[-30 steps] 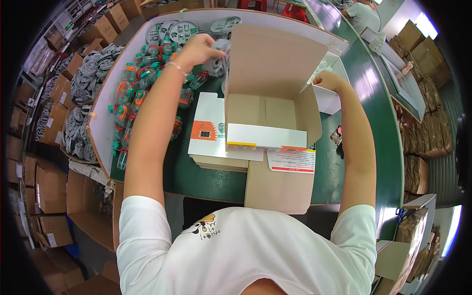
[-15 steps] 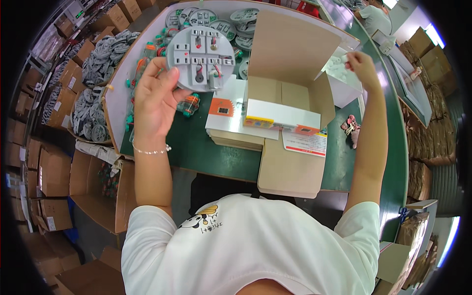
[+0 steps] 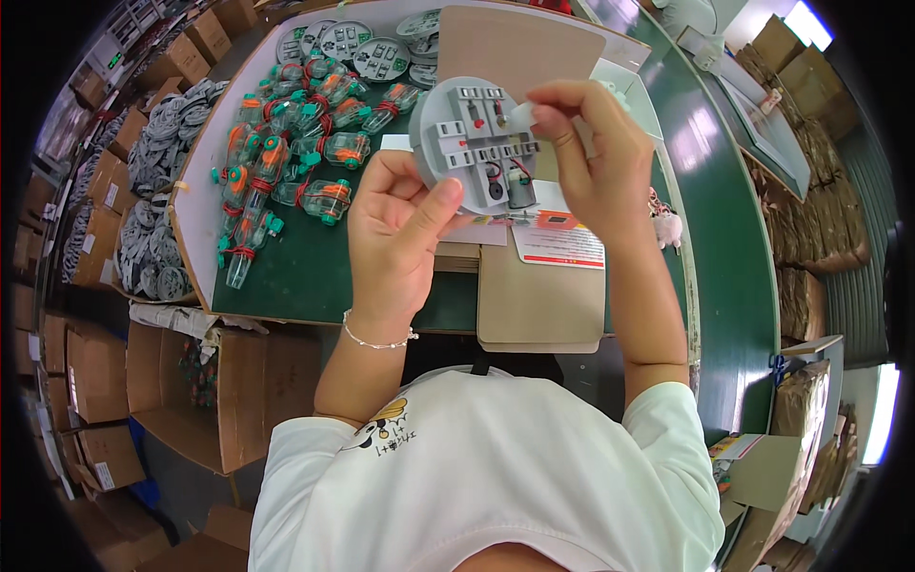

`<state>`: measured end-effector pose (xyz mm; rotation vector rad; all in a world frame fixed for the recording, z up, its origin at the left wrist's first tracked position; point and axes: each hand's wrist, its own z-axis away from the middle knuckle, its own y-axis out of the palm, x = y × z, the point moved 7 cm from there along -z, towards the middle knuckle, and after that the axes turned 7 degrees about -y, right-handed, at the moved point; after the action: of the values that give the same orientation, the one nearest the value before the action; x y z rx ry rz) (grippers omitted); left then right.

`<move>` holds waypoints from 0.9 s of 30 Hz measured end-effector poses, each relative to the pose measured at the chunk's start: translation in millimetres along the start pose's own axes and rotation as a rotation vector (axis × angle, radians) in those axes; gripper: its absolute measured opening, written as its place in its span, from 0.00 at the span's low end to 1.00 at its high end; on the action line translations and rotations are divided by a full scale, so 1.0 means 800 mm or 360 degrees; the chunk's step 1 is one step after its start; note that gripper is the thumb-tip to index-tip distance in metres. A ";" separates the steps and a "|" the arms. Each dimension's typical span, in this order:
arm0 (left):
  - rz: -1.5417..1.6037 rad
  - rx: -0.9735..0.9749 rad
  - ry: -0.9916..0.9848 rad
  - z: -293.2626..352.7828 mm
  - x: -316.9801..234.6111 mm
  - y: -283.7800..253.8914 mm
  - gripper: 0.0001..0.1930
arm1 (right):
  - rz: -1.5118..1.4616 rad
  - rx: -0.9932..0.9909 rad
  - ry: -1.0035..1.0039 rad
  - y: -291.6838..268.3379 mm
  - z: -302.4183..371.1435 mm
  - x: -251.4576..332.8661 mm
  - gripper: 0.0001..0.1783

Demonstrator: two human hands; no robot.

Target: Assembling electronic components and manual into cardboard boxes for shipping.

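Observation:
My left hand grips a round grey plastic disc by its left and lower edge, holding it tilted above the table. On its face sit clip-like sockets, a small metal motor, a black buzzer and red wires. At the disc's upper right, my right hand pinches a small white piece between thumb and forefinger. Fingers hide part of that piece, so its kind and whether it touches the disc are unclear. Behind both hands stands an open cardboard box, largely covered by them.
Clear bottles with green and orange parts lie left on the green table. More grey discs rest at the back. A printed leaflet lies on a brown card flap in front. A pink trinket sits right.
My right hand has come left from the white container to the disc, bringing a small white piece. My left hand has carried the disc rightward and lower, in front of the box.

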<state>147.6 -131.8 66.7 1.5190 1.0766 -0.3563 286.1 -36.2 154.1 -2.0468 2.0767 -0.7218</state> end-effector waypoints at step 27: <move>-0.2752 -0.0200 0.0480 -0.172 -0.026 -0.177 0.11 | -0.1577 -0.0085 0.1817 0.050 0.116 -0.098 0.29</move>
<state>-20.6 -31.8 32.4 0.1470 2.3981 -1.1766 294.5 16.3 38.0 -3.0492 1.0622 -2.4177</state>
